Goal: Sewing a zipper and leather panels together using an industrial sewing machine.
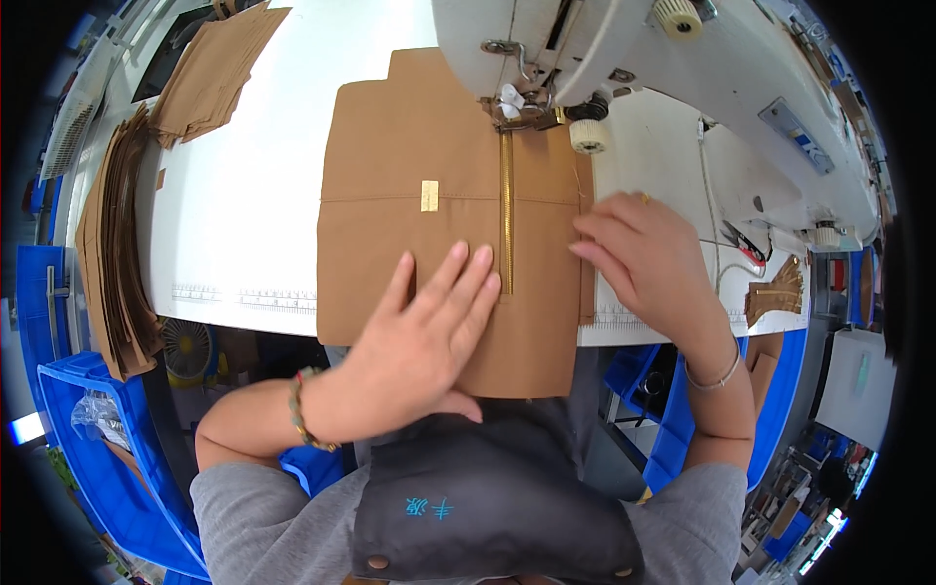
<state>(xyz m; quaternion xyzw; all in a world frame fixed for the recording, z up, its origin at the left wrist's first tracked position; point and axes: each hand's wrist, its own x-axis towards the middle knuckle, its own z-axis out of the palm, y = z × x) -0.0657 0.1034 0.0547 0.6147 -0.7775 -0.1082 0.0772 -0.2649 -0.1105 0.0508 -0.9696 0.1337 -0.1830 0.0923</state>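
From the head camera: you are mid-seam at the sewing machine [624, 58], guiding a brown fabric panel [419, 175] with a brass-coloured zipper [506, 210] under the presser foot [517, 112]. The panel lies flat on the white table [244, 195], its near edge hanging over the front toward your lap. Your left hand [429, 331] presses palm-down on the cloth just left of the zipper, fingers straight and close together, holding nothing. Your right hand [648, 258] rests on the panel's right edge, fingers extended and lightly together, also flat (a ring shows on one finger). By the look of it, the stitching has run only a short way down the zipper; the next move calls for steady, even feeding with both palms keeping the cloth square. Stacks of cut brown pieces [122, 253] wait at your far left.
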